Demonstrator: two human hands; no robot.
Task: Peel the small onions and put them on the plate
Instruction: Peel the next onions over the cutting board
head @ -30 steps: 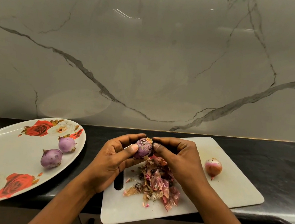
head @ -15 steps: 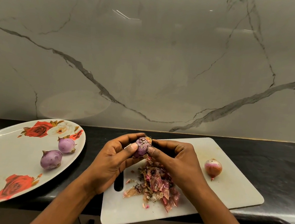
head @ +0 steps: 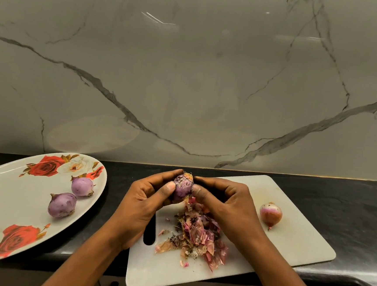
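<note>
Dark stone counter (head: 348, 202) runs along a pale marble-look wall (head: 188, 85) with grey veins, glossy, with faint light streaks on it. White cutting board (head: 300, 239) lies on the counter at the front edge, slightly skewed, handle slot (head: 150, 233) at its left end. Oval plate (head: 7, 195) with red and white rose print sits on the counter left of the board, apart from it. Onions: four total. Two peeled purple ones lie on the plate's right part, far onion (head: 82, 186) and near onion (head: 61, 204), close together; cannot tell if they touch. One held onion (head: 182, 189) is up in the air over the board's left rear part, between both hands, mostly purple, dry root tuft on top, patches of skin on it. One unpeeled onion (head: 270, 215) lies on the board right of the hands, reddish-brown skin, by itself. One pile of peels (head: 197, 235) lies on the board under and in front of the hands, pink and tan scraps, a few loose bits around it. Left hand (head: 146, 200) grips the held onion, fingers curled behind it, thumb pressed on its front. Right hand (head: 225, 203) pinches the onion's right side, thumb on it, fingers curled over toward the root end. Both forearms are bare and enter from the bottom edge.
</note>
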